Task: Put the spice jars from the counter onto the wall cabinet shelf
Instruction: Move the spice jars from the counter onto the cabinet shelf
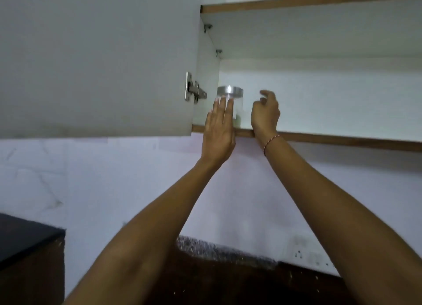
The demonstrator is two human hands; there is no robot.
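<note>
Since the jar (pixel 234 103) is clear glass with a shiny metal lid and the shelf sits above my eye line, I'm doing this one with both arms up. It's standing upright on the wall cabinet shelf (pixel 342 138), tucked into the left corner near the cabinet side wall and close to the front edge. My left hand (pixel 220 131) is flat against its front, fingers straight and together with the tips just under the lid, so it's a push or a steadying touch, not a grip. I'd guess that's to slide it back from the lip. My right hand (pixel 266 114) hangs just beside the jar on the other side, fingers loosely curled around nothing, not touching as far as I can tell (ready to catch a wobble, probably). The open door (pixel 96 58) stays swung out to my left, clear of both arms. No other jars are in view.
</note>
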